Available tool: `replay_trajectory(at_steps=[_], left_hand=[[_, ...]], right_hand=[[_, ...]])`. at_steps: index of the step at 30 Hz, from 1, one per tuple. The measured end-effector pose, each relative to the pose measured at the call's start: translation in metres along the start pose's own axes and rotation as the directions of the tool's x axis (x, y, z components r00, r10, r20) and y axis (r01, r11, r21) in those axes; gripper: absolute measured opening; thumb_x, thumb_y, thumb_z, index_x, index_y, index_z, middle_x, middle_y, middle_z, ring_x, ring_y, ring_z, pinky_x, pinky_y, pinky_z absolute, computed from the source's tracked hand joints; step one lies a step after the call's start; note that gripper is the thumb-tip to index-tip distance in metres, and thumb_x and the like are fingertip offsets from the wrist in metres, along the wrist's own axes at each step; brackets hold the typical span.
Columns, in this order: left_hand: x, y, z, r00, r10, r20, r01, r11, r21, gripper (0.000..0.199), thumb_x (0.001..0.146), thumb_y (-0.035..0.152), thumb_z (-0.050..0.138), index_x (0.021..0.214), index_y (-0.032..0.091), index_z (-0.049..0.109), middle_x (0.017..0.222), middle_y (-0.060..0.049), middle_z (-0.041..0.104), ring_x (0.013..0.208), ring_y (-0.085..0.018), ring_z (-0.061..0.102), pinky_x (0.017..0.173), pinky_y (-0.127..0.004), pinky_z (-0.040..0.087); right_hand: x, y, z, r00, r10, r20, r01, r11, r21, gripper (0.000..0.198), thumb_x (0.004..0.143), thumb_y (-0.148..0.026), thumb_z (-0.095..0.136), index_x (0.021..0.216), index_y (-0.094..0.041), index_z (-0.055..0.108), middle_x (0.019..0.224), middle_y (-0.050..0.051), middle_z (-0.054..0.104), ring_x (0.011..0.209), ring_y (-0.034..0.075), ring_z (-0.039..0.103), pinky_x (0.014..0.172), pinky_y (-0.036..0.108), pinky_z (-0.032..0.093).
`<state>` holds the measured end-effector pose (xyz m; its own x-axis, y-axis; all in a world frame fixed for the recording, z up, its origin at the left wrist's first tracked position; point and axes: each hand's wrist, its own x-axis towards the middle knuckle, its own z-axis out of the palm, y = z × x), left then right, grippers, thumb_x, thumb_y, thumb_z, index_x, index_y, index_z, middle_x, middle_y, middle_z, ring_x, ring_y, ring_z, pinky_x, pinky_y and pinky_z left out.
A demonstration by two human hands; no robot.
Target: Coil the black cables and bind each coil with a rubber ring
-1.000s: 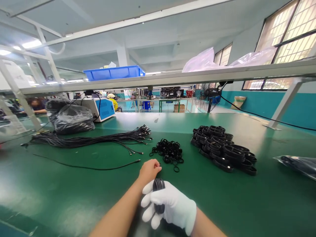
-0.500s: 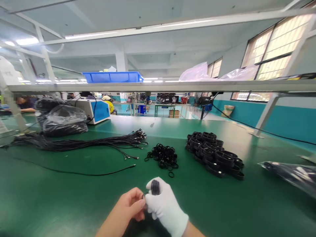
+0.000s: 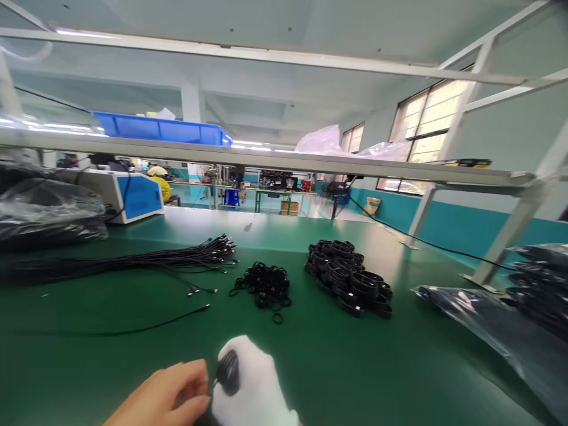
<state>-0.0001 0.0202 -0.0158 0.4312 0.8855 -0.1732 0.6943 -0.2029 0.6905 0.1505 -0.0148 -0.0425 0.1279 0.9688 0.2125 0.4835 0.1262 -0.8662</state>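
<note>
My right hand (image 3: 252, 387), in a white glove, is closed around a coiled black cable (image 3: 228, 373) that pokes out at its left side. Bare, my left hand (image 3: 171, 395) is just left of the glove, its thumb and fingers curled together; what lies between the fingertips is hidden and blurred. Beyond them on the green table is a pile of small black rings (image 3: 266, 285), with one loose ring (image 3: 277, 318) in front. Farther right sit stacked coiled black cables (image 3: 348, 275). To the left lie a bundle of straight black cables (image 3: 146, 260) and one single cable (image 3: 177, 320).
Plastic bags with black goods stand at the left (image 3: 48, 207) and right (image 3: 483, 322). A white and blue machine (image 3: 137, 198) is at the back left. Above the table runs a shelf (image 3: 266, 155) with a blue bin (image 3: 162, 130) and pale plastic bags (image 3: 322, 141).
The view has swung to the right, so the table's things sit farther left. Both hands are lower and farther left in the picture, and the right hand still grips the coiled cable.
</note>
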Motion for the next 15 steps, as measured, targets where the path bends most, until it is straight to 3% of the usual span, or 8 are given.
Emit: replay_trajectory(at_steps=[4, 7, 8, 10, 12, 13, 15], left_hand=[[-0.012, 0.023, -0.013, 1.0, 0.031, -0.006, -0.029, 0.976, 0.215, 0.011, 0.064, 0.025, 0.057, 0.055, 0.023, 0.06, 0.058, 0.002, 0.057, 0.074, -0.021, 0.053, 0.062, -0.024, 0.031], [-0.019, 0.028, -0.02, 0.999, 0.038, -0.003, -0.037, 0.979, 0.2, 0.006, 0.062, 0.031, 0.064, 0.066, 0.026, 0.066, 0.06, 0.003, 0.058, 0.077, -0.021, 0.052, 0.068, -0.026, 0.032], [-0.021, 0.027, -0.021, 0.999, 0.032, -0.008, -0.03, 0.985, 0.172, 0.011, 0.062, 0.032, 0.065, 0.072, 0.026, 0.067, 0.062, 0.004, 0.059, 0.078, -0.021, 0.052, 0.07, -0.026, 0.033], [-0.023, 0.024, -0.021, 0.999, 0.037, -0.014, -0.035, 0.994, 0.104, 0.02, 0.061, 0.03, 0.066, 0.081, 0.026, 0.065, 0.07, 0.005, 0.062, 0.08, -0.019, 0.053, 0.076, -0.027, 0.035], [-0.024, 0.021, -0.018, 0.998, 0.065, -0.022, -0.064, 0.997, 0.035, 0.025, 0.061, 0.024, 0.064, 0.086, 0.025, 0.063, 0.08, 0.004, 0.062, 0.083, -0.018, 0.052, 0.08, -0.027, 0.035], [-0.025, 0.02, -0.015, 0.996, 0.082, -0.03, -0.082, 0.997, 0.004, 0.027, 0.061, 0.022, 0.063, 0.088, 0.025, 0.062, 0.086, 0.003, 0.062, 0.086, -0.018, 0.052, 0.08, -0.027, 0.036], [-0.026, 0.02, -0.011, 0.994, 0.103, -0.047, -0.105, 0.993, -0.044, 0.032, 0.061, 0.02, 0.062, 0.092, 0.025, 0.06, 0.094, 0.002, 0.059, 0.09, -0.018, 0.051, 0.081, -0.028, 0.037]], right_hand=[[-0.001, -0.007, -0.005, 0.994, -0.005, 0.106, -0.011, 0.989, 0.146, 0.018, 0.057, -0.015, 0.051, 0.074, -0.02, 0.049, 0.059, -0.004, 0.046, 0.055, 0.01, 0.041, 0.053, 0.022, 0.037], [0.003, -0.011, -0.011, 0.971, 0.109, 0.211, -0.167, 0.945, 0.282, 0.026, 0.057, -0.015, 0.051, 0.083, -0.019, 0.05, 0.058, -0.006, 0.045, 0.051, 0.008, 0.041, 0.048, 0.021, 0.037], [0.004, -0.011, -0.013, 0.942, 0.166, 0.292, -0.258, 0.914, 0.314, 0.032, 0.058, -0.016, 0.05, 0.09, -0.019, 0.049, 0.058, -0.007, 0.046, 0.047, 0.008, 0.041, 0.045, 0.021, 0.036], [0.005, -0.009, -0.014, 0.839, 0.229, 0.495, -0.423, 0.845, 0.327, 0.051, 0.057, -0.016, 0.052, 0.108, -0.018, 0.045, 0.056, -0.008, 0.049, 0.039, 0.007, 0.041, 0.038, 0.02, 0.033], [0.006, -0.004, -0.012, 0.738, 0.206, 0.643, -0.491, 0.818, 0.301, 0.072, 0.056, -0.018, 0.057, 0.125, -0.016, 0.035, 0.057, -0.007, 0.053, 0.035, 0.007, 0.042, 0.036, 0.02, 0.032], [0.005, 0.0, -0.009, 0.718, 0.179, 0.673, -0.485, 0.821, 0.3, 0.08, 0.055, -0.019, 0.06, 0.129, -0.016, 0.031, 0.06, -0.006, 0.055, 0.036, 0.007, 0.043, 0.036, 0.02, 0.034], [0.005, 0.01, -0.003, 0.743, 0.117, 0.659, -0.422, 0.847, 0.325, 0.088, 0.054, -0.022, 0.064, 0.134, -0.016, 0.028, 0.069, -0.002, 0.059, 0.044, 0.009, 0.05, 0.042, 0.022, 0.039]])
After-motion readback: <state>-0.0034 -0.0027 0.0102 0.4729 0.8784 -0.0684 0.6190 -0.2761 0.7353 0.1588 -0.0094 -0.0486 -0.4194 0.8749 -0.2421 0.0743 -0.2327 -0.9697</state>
